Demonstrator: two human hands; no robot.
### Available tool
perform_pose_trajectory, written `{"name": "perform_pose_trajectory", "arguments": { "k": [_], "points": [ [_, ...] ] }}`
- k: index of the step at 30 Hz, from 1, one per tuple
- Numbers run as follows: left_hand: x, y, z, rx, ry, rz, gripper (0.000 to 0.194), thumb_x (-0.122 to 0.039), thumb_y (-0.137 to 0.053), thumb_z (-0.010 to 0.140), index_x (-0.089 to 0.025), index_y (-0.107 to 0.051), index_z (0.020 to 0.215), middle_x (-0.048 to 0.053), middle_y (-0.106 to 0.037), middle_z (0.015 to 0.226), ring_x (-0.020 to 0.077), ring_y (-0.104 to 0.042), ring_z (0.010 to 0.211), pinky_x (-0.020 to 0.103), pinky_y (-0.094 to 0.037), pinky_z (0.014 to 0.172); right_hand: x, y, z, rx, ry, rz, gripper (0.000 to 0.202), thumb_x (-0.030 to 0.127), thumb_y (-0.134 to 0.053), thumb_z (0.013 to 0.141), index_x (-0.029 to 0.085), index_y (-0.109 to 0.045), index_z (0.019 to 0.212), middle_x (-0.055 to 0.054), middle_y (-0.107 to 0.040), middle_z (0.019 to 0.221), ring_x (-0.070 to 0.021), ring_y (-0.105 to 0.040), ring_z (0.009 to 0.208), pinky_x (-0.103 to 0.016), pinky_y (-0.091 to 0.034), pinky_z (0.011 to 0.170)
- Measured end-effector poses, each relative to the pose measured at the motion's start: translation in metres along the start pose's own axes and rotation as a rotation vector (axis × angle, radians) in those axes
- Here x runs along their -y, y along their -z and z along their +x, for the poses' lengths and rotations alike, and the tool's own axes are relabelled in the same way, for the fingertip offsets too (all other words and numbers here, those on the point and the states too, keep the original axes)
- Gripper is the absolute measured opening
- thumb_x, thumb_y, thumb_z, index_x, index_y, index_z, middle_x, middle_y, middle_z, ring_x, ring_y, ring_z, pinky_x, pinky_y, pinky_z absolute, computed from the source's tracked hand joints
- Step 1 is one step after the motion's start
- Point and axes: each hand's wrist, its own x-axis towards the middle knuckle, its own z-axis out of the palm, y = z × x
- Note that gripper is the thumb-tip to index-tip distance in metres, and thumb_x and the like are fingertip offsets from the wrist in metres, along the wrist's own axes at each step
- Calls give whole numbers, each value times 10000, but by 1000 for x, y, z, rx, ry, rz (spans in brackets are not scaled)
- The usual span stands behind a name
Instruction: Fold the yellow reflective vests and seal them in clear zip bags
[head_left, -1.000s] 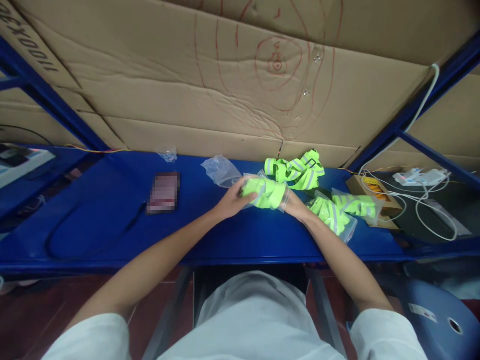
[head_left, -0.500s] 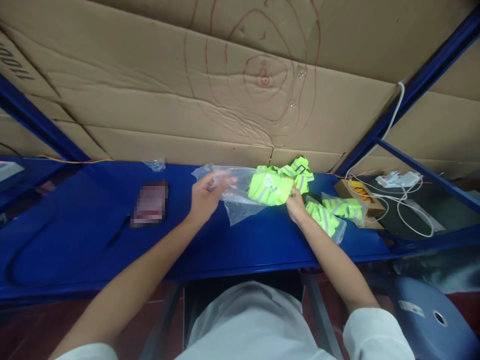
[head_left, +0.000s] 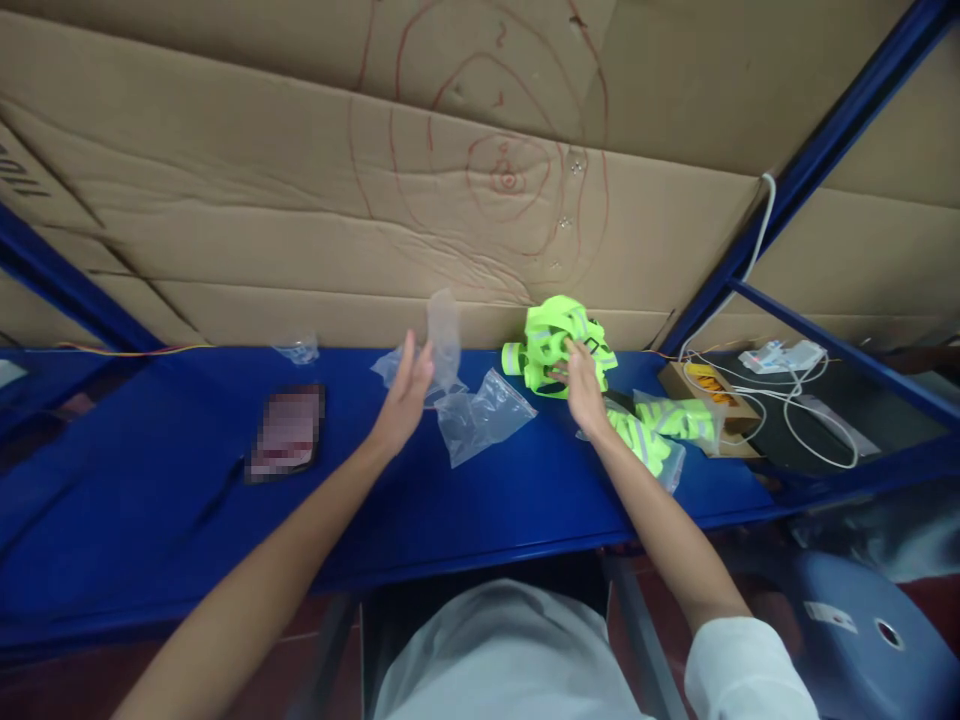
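My left hand (head_left: 403,398) is open, fingers stretched upward, beside a clear plastic bag (head_left: 445,335) that stands upright at its fingertips. Another clear bag (head_left: 484,415) lies flat on the blue table just right of that hand. My right hand (head_left: 585,388) reaches over a loose heap of neon yellow-green reflective straps (head_left: 559,325) with black buckles. Its fingers are apart and touch or hover at the straps; I cannot tell which. Beside the right wrist lie two bagged bundles of the same strapping, a nearer one (head_left: 643,440) and a farther one (head_left: 679,418).
A blurred-out reddish flat item (head_left: 287,432) lies on the left of the blue table (head_left: 480,510). A crumpled clear bag (head_left: 298,347) rests at the back. On the right are a small cardboard box (head_left: 705,390), white cables (head_left: 784,400) and a blue stool (head_left: 862,630).
The rolled reflective strap bundle has left its plastic bag and joined the heap at the back. My left hand has let go of the bag, and my right hand has shifted slightly.
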Motion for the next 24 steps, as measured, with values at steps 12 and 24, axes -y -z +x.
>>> {"name": "perform_pose_trajectory", "arguments": {
  "k": [12, 24],
  "points": [
    [1, -25, -30, 271, -682, 885, 524, -296, -584, 997, -261, -489, 1511, 190, -462, 1545, 338, -580, 1318, 530, -484, 1089, 59, 38, -48, 357, 534, -633, 354, 318, -402, 1080, 184, -729, 1091, -95, -760, 1127, -241, -692, 1071, -388, -505, 957],
    [-21, -78, -84, 596, -673, 484, 402, -221, -588, 970, -261, -569, 1370, 145, -554, 1412, 125, -664, 837, 293, -607, 752, 8, 117, -119, 179, 292, -1187, 585, 486, -585, 1003, 174, -473, 1485, -182, -595, 1451, -362, -555, 1312, -526, -382, 1060]
  ]
}}
